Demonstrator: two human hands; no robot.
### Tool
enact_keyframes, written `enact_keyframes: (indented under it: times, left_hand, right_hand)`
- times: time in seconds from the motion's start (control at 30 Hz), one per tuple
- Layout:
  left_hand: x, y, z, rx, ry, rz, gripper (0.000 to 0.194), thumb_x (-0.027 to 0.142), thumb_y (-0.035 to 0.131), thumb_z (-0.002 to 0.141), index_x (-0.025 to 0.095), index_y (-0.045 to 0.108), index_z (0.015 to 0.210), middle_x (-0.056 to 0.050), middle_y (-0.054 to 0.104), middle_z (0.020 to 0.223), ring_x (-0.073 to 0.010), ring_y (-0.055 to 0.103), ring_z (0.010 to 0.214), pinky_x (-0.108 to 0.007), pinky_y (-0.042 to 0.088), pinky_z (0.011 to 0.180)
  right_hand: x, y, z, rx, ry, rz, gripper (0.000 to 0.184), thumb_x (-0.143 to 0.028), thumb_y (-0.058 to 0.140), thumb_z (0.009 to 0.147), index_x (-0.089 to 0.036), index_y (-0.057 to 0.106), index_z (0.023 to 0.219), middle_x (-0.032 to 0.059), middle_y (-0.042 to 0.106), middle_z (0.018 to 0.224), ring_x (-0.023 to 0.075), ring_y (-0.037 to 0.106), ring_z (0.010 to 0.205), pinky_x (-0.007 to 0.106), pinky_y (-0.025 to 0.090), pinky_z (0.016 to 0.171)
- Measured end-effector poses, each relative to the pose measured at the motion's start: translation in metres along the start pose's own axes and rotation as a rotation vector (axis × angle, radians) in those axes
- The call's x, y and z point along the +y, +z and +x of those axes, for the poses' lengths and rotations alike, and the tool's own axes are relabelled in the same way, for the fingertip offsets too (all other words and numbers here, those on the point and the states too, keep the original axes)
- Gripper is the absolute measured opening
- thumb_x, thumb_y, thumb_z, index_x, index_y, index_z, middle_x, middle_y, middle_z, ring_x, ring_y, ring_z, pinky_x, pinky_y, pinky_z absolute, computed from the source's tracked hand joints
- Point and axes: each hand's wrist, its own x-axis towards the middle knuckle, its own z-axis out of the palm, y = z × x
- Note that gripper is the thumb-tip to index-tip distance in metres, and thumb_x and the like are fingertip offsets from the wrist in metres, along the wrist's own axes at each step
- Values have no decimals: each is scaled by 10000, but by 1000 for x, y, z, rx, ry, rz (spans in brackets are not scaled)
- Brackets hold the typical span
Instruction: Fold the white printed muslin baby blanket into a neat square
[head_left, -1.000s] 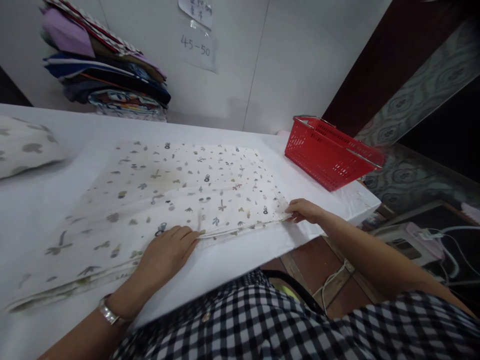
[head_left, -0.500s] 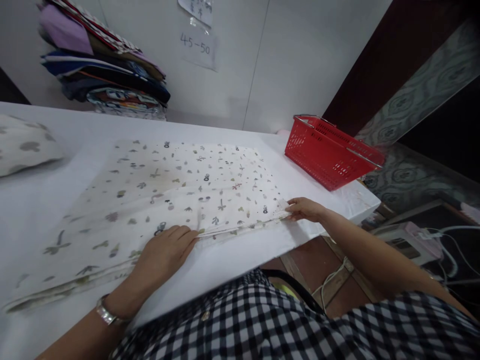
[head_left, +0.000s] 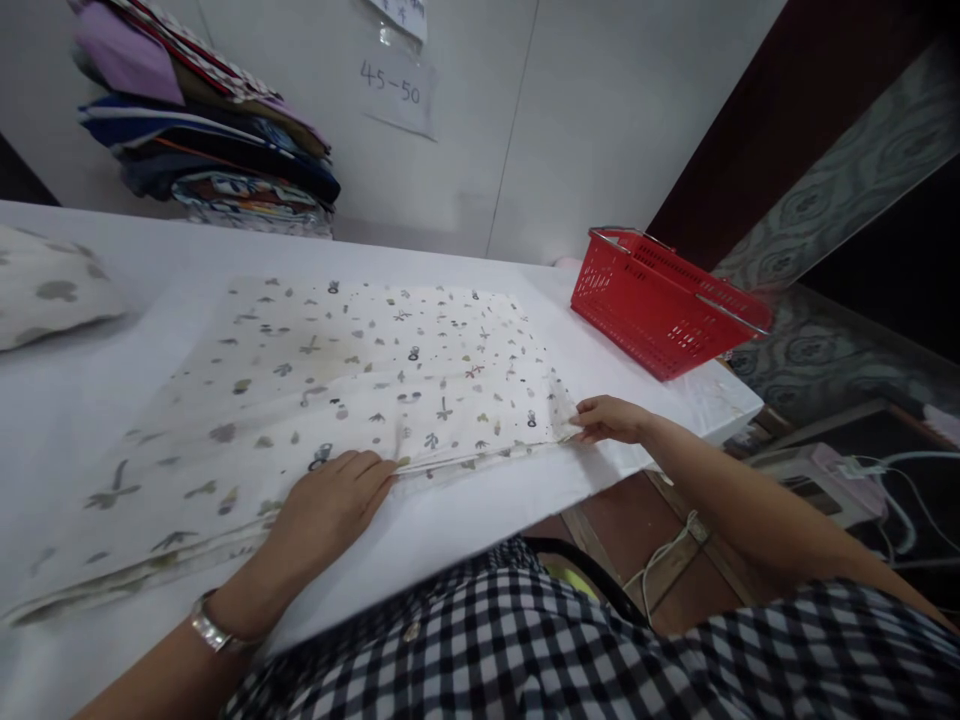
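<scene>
A cream patterned cloth [head_left: 352,380] with small printed figures lies folded flat on a white table [head_left: 135,300]. My left hand [head_left: 326,505] rests palm down on the cloth's near edge, fingers together and stretched flat. At the cloth's near right corner, my right hand [head_left: 609,418] pinches the fabric, its fingers closed on the corner.
A red plastic basket [head_left: 660,305] stands at the table's far right end. A stack of folded fabrics [head_left: 202,130] sits at the back left against the wall. A patterned pillow [head_left: 45,290] lies at the far left. Cables and a device [head_left: 817,485] are on the floor at right.
My right hand has shifted slightly at the corner, keeping its pinch on the cloth. My left hand has stayed in place.
</scene>
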Motion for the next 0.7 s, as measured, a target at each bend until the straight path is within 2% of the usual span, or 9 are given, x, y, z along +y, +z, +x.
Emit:
enact_keyframes:
  times: [0.33,0.47,0.53,0.7]
  left_hand:
    - [5,-6,2,-8,-2,-24,299,320,342,916,218,618,966,-39,637,883,-192,570,856,-325,435,726]
    - [6,-6,1,-26,4,-6,286,310,349,920,208,614,961,-39,630,873,-191,563,853,-319,429,725]
    - [5,-6,1,-39,-1,9,293,313,340,926,200,609,957,-42,625,874,-190,558,857,-316,427,727]
    - [4,-2,-1,-44,11,22,296,313,327,935,197,598,963,-48,616,886,-192,550,867,-319,422,737]
  right_hand:
    - [4,-2,8,89,91,-225,418,-302,838,545,-161,472,690,3,599,535,146,626,539,247,550,523]
    - [2,0,11,46,122,-288,474,-361,852,496,-171,446,649,-22,554,523,138,604,532,238,526,478]
    - [1,2,11,33,112,-299,496,-374,851,485,-177,420,630,-39,528,537,109,569,519,225,512,468]
    - [2,6,6,96,13,-271,464,-330,813,527,-184,380,605,-59,463,545,62,475,508,163,437,421]
